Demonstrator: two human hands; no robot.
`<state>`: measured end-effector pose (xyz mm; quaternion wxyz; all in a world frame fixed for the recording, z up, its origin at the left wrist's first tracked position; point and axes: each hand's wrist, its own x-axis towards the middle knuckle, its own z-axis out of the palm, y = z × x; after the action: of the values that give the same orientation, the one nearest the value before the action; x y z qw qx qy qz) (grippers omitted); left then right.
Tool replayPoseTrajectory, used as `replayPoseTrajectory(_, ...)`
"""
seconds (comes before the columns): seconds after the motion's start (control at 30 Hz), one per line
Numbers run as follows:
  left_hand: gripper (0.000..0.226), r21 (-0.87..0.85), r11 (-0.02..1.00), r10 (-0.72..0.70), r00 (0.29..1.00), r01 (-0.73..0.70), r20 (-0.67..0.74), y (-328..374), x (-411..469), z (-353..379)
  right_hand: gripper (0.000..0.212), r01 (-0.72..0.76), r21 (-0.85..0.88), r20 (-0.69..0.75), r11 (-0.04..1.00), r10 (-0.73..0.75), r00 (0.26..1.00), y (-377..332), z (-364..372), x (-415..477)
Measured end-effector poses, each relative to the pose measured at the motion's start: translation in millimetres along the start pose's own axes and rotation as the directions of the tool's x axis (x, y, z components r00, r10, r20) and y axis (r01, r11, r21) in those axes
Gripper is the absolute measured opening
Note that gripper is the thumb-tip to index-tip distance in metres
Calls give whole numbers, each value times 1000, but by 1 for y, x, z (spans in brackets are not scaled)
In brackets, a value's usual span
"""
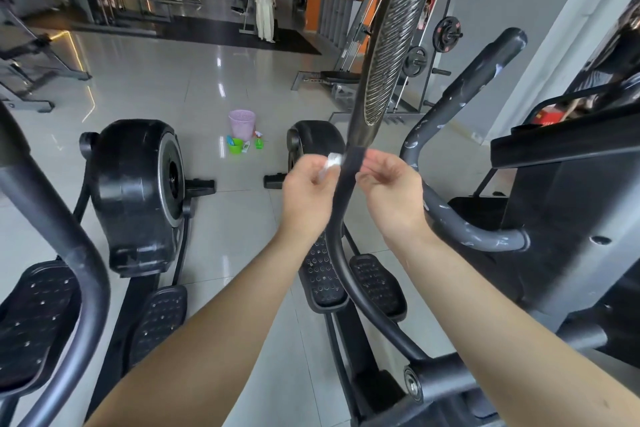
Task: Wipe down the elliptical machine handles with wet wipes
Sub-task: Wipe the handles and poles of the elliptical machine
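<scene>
Wet wipe [334,160] touching handle [349,177], left side, pinched in left grip [308,191]. Likely soft, limp, damp: bunch, wrap around rigid handle. Right grip [391,187] just right of handle, curled, blurred; hold unclear.

Gym: ellipticals [138,191], weight plates [447,34].

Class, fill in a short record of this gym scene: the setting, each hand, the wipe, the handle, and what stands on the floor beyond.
setting: gym floor, elliptical machines
left hand: pinches the wet wipe at the handle's left edge
right hand: on the handle's other side; fingers blurred, contact unclear
handle: dark bar rising between the two hands
wet wipe: white, bunched, small
floor beyond: pink basket, green bucket, green spray bottle, close together
</scene>
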<state>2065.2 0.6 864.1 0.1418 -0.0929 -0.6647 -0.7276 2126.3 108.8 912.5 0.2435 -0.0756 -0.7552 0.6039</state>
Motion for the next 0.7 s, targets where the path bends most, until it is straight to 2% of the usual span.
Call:
replayPoseTrajectory(0.17,13,-163,983,-92,996,88,-18,4,-3,-8,37,3,18,3,1000,-3,1000,3,-1,0)
replayPoseTrajectory(0.27,16,-487,862,-161,987,140,-1,15,5,-6,35,6,27,6,1000,-6,1000,5,-1,-1)
replayPoseTrajectory(0.33,17,-590,791,-222,975,163,-29,13,10,-1,36,14,30,11,999,-14,1000,6,-1,-2)
replayPoseTrajectory(0.4,19,-556,808,-246,969,198,-13,7,7,5,37,14,36,13,999,-15,1000,7,-1,-2)
replayPoseTrajectory(0.57,20,-332,889,-309,948,316,75,-11,-3,15,40,11,49,12,999,-11,1000,8,0,-1)
replayPoseTrajectory(0.63,26,-196,947,-240,966,256,101,-20,-3,11,41,21,56,5,998,-22,1000,9,0,-1)
replayPoseTrajectory(0.7,31,-54,989,-126,980,136,154,-25,-3,3,42,28,61,2,998,-28,1000,10,1,-1)
